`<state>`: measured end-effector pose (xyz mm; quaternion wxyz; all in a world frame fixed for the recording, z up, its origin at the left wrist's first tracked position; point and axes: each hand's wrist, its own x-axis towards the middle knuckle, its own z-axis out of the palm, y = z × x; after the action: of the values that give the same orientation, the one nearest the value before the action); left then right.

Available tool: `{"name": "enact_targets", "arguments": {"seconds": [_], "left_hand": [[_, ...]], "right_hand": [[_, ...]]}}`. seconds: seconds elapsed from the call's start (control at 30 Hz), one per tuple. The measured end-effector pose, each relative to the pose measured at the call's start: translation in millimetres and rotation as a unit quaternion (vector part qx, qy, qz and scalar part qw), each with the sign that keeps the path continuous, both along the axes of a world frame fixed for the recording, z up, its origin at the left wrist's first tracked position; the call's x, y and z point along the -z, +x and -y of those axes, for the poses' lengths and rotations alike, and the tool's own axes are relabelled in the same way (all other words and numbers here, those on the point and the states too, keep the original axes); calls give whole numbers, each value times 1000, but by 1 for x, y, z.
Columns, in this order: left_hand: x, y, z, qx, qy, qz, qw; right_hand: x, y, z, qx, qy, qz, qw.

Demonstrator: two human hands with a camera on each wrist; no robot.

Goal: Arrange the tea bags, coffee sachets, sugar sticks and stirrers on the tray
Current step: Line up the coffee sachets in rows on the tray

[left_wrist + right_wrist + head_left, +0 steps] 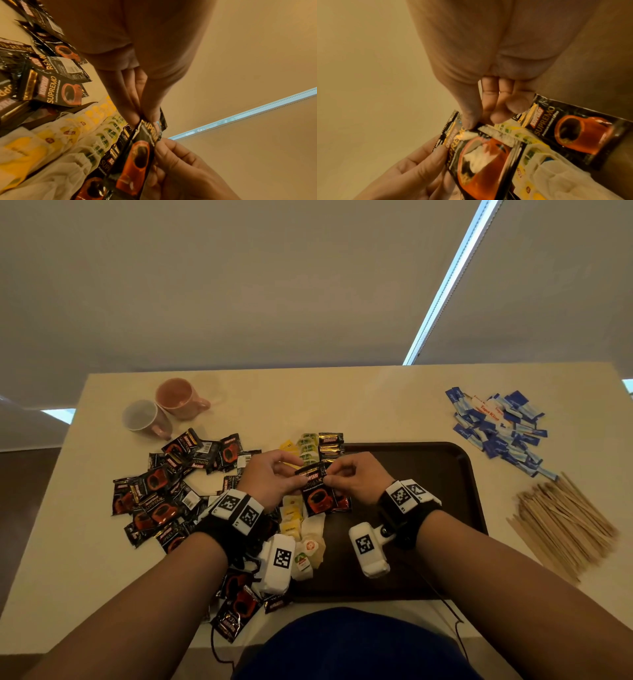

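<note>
While pinched at its top edge above the tray (455, 460), held coffee sachet (317, 491) hangs long axis toward the body. Left of the tray: two mugs (161, 412), loose coffee sachets (161, 494). Over the tray's left edge: tea bags (294, 517) in a row, left hand (274, 477) pinching the sachet's left corner, right hand (352, 479) pinching its right corner, both equally near. Right of the tray: sugar sticks (500, 429), stirrers (561, 522). Probably next: laying it down beside the tea bags.
</note>
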<state>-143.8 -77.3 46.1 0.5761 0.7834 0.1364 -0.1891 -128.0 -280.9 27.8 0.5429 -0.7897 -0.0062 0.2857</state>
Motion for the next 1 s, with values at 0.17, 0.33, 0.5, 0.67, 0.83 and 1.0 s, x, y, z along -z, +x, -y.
{"name": "enact_targets", "arguments": {"seconds": [0.17,0.33,0.5,0.67,0.83,1.0], "left_hand": [[6,-2,5,5,42,22,999],[6,-3,-2,24,19,-19,999],[5,-7,-10,20,21,-39,999],[8,-13,-14,-2,11,-58,998],[8,-17,-15,-27,-7,-70,997],[11,-19,-21,-30,-3,-73,997]], "right_hand": [[12,-8,9,36,0,-35,999],[43,-16,32,117,-108,-68,985],[62,-24,40,129,-151,-93,976],[63,-23,31,124,-145,-90,978],[64,-22,22,127,-159,-76,976],[63,-20,18,134,-169,-83,973]]}}
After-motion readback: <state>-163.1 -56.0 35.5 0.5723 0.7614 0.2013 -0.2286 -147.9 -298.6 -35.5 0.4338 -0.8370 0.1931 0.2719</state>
